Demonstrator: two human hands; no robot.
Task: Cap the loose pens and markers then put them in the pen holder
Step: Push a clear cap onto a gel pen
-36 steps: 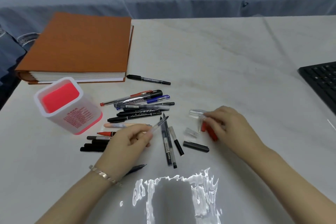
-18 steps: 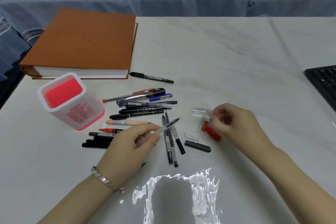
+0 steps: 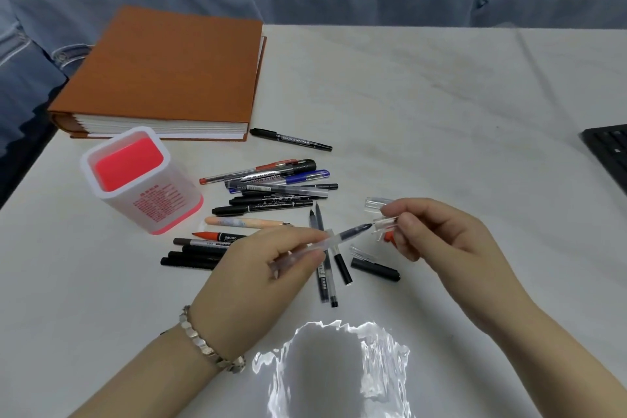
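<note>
Head view shows the left hand (image 3: 271, 258) pinching a slim clear-barrelled gel pen with a dark tip (image 3: 325, 240), raised above the white marble-patterned bench (image 3: 441, 95), its tip pointing right toward the right hand (image 3: 437, 234). The left grip is closed on the rear half of the barrel, thumb on the near side and fingers on the far side, leaving the front section free. The right hand's grip is pinched around a small clear plastic cap (image 3: 385, 223), open mouth facing left, just beside the pen tip but not yet over it.

Both pieces look light, stiff and smooth, so I judge they could slip or twist in a loose pinch; the fine tip is the fragile part and should meet the cap's mouth squarely. Holding the barrel close behind the front section, and the cap by its closed end, seems the safest way to push them together.

A second clear cap (image 3: 376, 204) lies on the bench just beyond the right fingers, and a short red cap (image 3: 389, 237) peeks out under them. Nearer, a black cylindrical cap (image 3: 375, 269) lies beside another clear piece (image 3: 361, 253). The remaining loose pens and markers (image 3: 271, 190) lie heaped at the centre, with 2 dark pens (image 3: 322, 282) under the left fingers. To the left stands the white translucent pen holder with a pink-red interior (image 3: 142, 180), with no pens visible in it.
</note>
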